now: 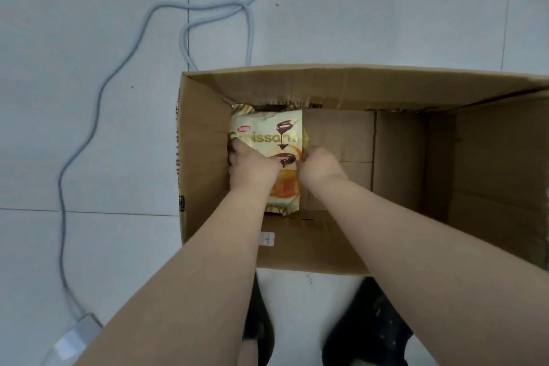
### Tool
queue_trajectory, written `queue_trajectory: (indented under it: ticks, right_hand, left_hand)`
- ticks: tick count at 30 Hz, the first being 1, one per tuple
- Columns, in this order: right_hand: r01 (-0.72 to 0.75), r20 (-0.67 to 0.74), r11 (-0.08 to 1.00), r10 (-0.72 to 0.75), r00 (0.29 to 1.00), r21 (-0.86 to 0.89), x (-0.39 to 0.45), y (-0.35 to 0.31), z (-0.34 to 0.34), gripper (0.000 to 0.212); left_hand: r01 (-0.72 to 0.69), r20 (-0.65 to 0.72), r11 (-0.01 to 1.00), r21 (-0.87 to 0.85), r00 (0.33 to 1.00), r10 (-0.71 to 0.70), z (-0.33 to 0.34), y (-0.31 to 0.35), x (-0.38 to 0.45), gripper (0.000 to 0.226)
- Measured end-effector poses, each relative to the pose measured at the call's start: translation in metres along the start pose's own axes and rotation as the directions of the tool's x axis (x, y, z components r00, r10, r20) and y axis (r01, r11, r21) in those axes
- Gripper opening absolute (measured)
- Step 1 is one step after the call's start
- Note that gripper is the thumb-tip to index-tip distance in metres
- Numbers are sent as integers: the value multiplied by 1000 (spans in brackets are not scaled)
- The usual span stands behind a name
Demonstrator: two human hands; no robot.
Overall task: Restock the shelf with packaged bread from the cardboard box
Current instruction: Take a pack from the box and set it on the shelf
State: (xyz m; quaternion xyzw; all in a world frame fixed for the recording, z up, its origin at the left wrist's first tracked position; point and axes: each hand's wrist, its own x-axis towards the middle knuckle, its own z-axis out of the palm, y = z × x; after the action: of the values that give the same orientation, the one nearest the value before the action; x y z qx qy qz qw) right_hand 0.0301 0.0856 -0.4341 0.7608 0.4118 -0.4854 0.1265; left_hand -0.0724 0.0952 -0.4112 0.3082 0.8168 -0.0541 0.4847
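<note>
Inside: one croissant pack (269, 134), two hands.

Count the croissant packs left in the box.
1 plainly visible: the croissant pack at the cardboard box's left end, gripped by both hands. An edge behind it hints at another; more may be hidden.

Setting judged to be a stockroom or shop back area; the type cannot be fixed with certainty. Pale grey tiled floor (89, 128) with dark grout lines is seen throughout. A large open brown cardboard box (416, 92) is stood at 3 o'clock. A loose grey cable (98, 104) is trailed from 12 to 7 o'clock.
</note>
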Motion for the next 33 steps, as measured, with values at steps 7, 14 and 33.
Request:
queue_trajectory:
  ticks: [7,14,33]
  right_hand:
    - [-24,-347,967,114,931,254,-8,46,-33,26]
    - [-205,94,735,190,977,646,-15,77,-36,98]
    - [-55,22,320,104,994,946,-173,26,-173,32]
  left_hand:
    - [-197,63,977,-78,977,202,6,3,-5,58]
    - [4,259,934,-358,961,95,37,20,-29,52]
    - [-51,119,712,-700,975,187,-86,79,-202,25]
